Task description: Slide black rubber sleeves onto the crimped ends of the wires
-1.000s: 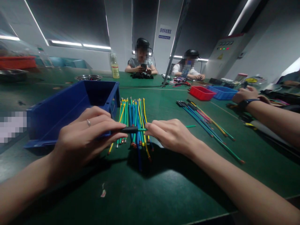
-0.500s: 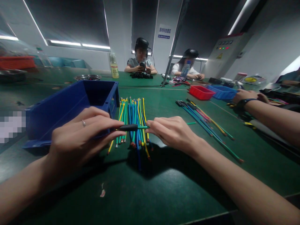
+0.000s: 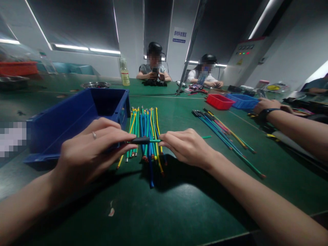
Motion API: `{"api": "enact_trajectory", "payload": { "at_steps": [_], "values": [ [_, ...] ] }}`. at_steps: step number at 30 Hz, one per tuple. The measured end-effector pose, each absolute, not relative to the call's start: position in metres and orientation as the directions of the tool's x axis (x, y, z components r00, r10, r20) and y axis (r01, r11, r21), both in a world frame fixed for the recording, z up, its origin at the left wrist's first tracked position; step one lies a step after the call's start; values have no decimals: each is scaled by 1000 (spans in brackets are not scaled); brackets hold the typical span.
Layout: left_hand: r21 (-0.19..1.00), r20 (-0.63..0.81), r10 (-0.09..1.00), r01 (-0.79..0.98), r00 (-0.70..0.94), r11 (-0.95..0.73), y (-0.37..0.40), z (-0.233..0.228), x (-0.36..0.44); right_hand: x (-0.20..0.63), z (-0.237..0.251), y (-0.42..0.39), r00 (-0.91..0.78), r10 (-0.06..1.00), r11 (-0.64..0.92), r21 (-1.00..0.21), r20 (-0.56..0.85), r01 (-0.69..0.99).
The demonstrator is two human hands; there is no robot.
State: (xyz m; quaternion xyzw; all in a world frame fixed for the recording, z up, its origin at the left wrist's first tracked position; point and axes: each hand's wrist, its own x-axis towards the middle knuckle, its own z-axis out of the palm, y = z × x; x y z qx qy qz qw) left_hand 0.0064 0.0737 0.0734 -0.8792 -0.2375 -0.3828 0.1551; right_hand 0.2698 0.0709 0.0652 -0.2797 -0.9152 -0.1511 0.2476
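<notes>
Between my hands a green wire [image 3: 155, 140] with a black sleeve [image 3: 142, 140] on its left part is held level. My left hand [image 3: 88, 147], with a ring on one finger, pinches the sleeve's left end between thumb and fingers. Closed around the green wire just right of the sleeve is my right hand [image 3: 186, 145]; the wire's tail comes out beyond it. Beneath them lies a row of cut wires [image 3: 147, 123] in blue, green and yellow, several with bare copper ends. To the right rests a group of wires with black sleeves [image 3: 217, 128].
A blue bin [image 3: 58, 119] stands at the left. Red [image 3: 220, 101] and blue [image 3: 242, 101] trays sit at the back right, near another person's arm [image 3: 297, 126]. Two people sit across the green table [image 3: 179, 208]. A bottle [image 3: 124, 72] and a metal dish [image 3: 95, 85] are farther back.
Both hands stay on the sleeved green wire, with only a very slight shift. The sleeve sits a touch farther left in view. Nothing was let go.
</notes>
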Motion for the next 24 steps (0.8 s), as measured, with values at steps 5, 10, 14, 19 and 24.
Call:
{"api": "enact_trajectory", "payload": {
  "at_steps": [5, 10, 14, 19, 24],
  "values": [
    [-64, 749, 330, 558, 575, -827, 73, 70, 5, 266, 63, 69, -696, 488, 804, 39, 527, 594],
    [10, 833, 386, 687, 397, -727, 74, 77, 3, 269, 66, 75, -576, 607, 727, -89, 547, 681],
    [211, 810, 569, 837, 139, -505, 91, 87, -11, 278, 63, 88, -201, 819, 416, -316, 537, 853],
    [209, 251, 929, 922, 271, -325, 129, 78, -32, 294, 50, 103, -93, 888, 249, -298, 451, 922],
    [281, -12, 937, 901, 348, -331, 141, 67, -36, 302, 47, 108, -42, 900, 145, -209, 433, 967]
  ]
}}
